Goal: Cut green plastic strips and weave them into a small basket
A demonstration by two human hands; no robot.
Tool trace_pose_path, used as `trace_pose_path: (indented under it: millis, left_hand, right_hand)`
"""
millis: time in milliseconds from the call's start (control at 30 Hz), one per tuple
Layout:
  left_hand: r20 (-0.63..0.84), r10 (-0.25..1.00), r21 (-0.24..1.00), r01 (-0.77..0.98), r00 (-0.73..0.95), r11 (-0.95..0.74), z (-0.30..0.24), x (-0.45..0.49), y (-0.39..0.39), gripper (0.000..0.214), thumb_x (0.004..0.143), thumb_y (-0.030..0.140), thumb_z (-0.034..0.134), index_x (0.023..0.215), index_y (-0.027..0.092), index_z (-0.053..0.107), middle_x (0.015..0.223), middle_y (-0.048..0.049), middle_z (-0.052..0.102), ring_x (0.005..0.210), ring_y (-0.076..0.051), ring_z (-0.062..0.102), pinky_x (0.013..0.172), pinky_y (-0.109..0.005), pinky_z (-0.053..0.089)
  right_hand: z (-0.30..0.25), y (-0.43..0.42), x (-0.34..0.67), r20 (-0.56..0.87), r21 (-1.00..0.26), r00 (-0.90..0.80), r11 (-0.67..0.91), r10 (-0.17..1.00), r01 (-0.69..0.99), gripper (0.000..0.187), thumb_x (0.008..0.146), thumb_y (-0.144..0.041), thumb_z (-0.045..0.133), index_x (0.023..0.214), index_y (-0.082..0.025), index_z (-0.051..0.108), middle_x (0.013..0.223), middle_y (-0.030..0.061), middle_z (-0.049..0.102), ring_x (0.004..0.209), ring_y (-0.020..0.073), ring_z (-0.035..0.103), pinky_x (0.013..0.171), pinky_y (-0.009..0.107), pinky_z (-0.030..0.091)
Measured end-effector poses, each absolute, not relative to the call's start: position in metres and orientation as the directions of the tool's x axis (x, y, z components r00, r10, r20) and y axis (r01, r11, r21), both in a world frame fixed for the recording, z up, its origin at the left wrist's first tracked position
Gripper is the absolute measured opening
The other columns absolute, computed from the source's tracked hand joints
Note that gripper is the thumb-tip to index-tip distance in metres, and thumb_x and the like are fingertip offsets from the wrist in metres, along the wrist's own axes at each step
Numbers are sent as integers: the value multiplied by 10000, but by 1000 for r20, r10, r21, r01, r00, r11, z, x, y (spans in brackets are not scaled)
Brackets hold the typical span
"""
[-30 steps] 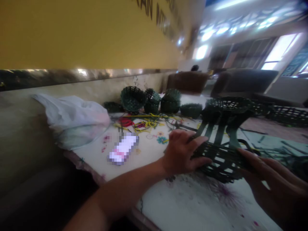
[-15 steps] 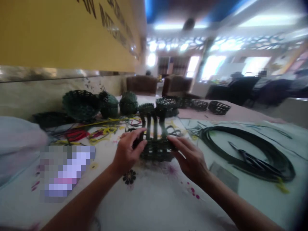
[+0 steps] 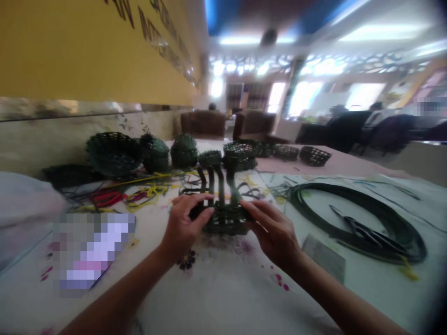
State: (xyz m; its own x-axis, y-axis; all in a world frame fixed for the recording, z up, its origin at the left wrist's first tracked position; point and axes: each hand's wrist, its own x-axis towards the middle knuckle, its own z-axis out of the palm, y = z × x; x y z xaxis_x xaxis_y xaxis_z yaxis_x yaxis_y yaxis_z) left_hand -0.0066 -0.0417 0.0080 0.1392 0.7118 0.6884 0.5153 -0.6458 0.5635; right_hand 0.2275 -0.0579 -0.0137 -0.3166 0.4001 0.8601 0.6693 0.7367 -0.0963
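A small half-woven dark green basket (image 3: 223,218) stands on the white flowered tablecloth (image 3: 226,288), with several loose strips sticking up from it. My left hand (image 3: 183,225) grips its left side, thumb and fingers closed on the weave. My right hand (image 3: 274,230) holds its right side, fingers curled on the rim. Both forearms reach in from the bottom edge.
Several finished dark green baskets (image 3: 113,151) line the back by the wall. Loose yellow and red strips (image 3: 146,190) lie in front of them. A coil of green strip (image 3: 359,218) with scissors (image 3: 363,232) lies at right. A white bag (image 3: 24,209) sits left. People sit far right.
The view swung right from a second ago, then steadied. Both hands stay on the basket, which has shifted slightly up and left in the picture; the upright strips lean a little more.
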Motion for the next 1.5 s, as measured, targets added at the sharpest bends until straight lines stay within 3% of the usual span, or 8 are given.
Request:
trace_pose_path:
  millis: [233, 333, 600, 700, 800, 967, 1167, 1500]
  left_hand:
    - [778, 608, 481, 472, 158, -739, 5, -3, -43, 185, 867, 303, 668, 1034, 235, 706, 912, -5, 753, 849, -170, 644, 896, -355, 402]
    - [801, 572, 423, 509, 177, -750, 1, -2, -41, 198, 876, 329, 654, 1032, 219, 704, 884, -7, 742, 834, -159, 634, 891, -345, 395]
    - [774, 611, 390, 638, 163, -664, -6, 1, -43, 224, 905, 377, 602, 1072, 256, 690, 844, 2, 704, 850, -168, 625, 1069, -424, 266]
    - [784, 604, 415, 602, 144, -682, -4, 3, -45, 194, 907, 356, 610, 1061, 258, 676, 886, 9, 722, 875, -169, 634, 1090, -428, 245]
    - [792, 595, 431, 566, 135, -703, -1, 4, -47, 178, 890, 291, 639, 1061, 250, 665, 905, 15, 724, 864, -164, 638, 1087, -425, 252]
    - [772, 623, 447, 591, 123, -671, -3, 4, -45, 183, 885, 254, 631, 1065, 272, 655, 935, 23, 710, 871, -166, 631, 1129, -460, 217]
    - [791, 598, 406, 622, 127, -669, -5, 2, -44, 200, 881, 273, 635, 1081, 274, 636, 890, 25, 683, 849, -172, 625, 1129, -479, 244]
    - [804, 578, 359, 660, 141, -660, -5, 2, -44, 254, 891, 262, 620, 1143, 270, 594, 938, 7, 669, 893, -188, 622, 1137, -510, 228]
  right_hand:
    - [-25, -53, 233, 875, 27, -330, 645, 354, 763, 600, 920, -213, 620, 1469, -373, 440, 1140, 78, 673, 911, 265, 702, 745, 374, 585]
    - [-28, -52, 235, 857, 42, -343, 611, 385, 790, 596, 941, -246, 585, 1486, -405, 402, 1143, 85, 674, 914, 301, 709, 704, 401, 592]
    - [-32, -50, 235, 866, 95, -366, 606, 341, 790, 624, 928, -271, 615, 1495, -399, 387, 1110, 105, 686, 865, 297, 714, 646, 386, 582]
    - [-33, -50, 233, 886, 83, -329, 584, 328, 807, 645, 907, -235, 643, 1485, -399, 407, 1109, 95, 686, 892, 280, 706, 692, 370, 584]
    - [-29, -53, 228, 895, 66, -339, 665, 289, 744, 666, 893, -149, 644, 1486, -347, 415, 1082, 92, 680, 912, 249, 695, 737, 344, 582]
    - [-25, -56, 222, 885, -34, -301, 693, 356, 720, 534, 919, -154, 594, 1432, -258, 486, 1078, 117, 658, 966, 239, 665, 791, 360, 576]
    - [-26, -59, 221, 876, -92, -280, 705, 394, 704, 517, 930, -175, 577, 1430, -269, 487, 1092, 101, 659, 944, 226, 648, 788, 367, 570]
    - [-28, -57, 222, 871, -87, -287, 700, 399, 708, 573, 935, -177, 583, 1477, -272, 424, 1123, 107, 650, 955, 229, 635, 800, 382, 569]
